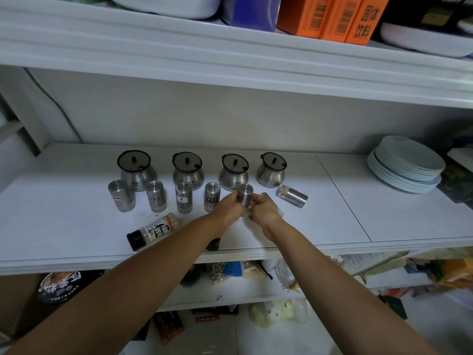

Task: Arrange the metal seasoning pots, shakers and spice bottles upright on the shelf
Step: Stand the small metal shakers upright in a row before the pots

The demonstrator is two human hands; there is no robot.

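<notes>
Several metal seasoning pots with dark lids (234, 171) stand in a row at the back of the white shelf (76, 216). In front of them several metal shakers (156, 196) stand upright. Both hands hold one more upright shaker (246, 194) at the right end of that row: my left hand (229, 204) grips its left side, my right hand (263, 208) its right side. Another shaker (292, 196) lies on its side to the right. A spice bottle (152, 231) with a black cap lies on its side near the front edge. A dark object (213, 244) is mostly hidden under my left forearm.
A stack of pale plates (407, 163) sits at the shelf's far right. Orange boxes (335, 17) and white dishes stand on the shelf above. Bags and packets fill the lower shelves. Bare shelf surface lies between the lying shaker and the plates.
</notes>
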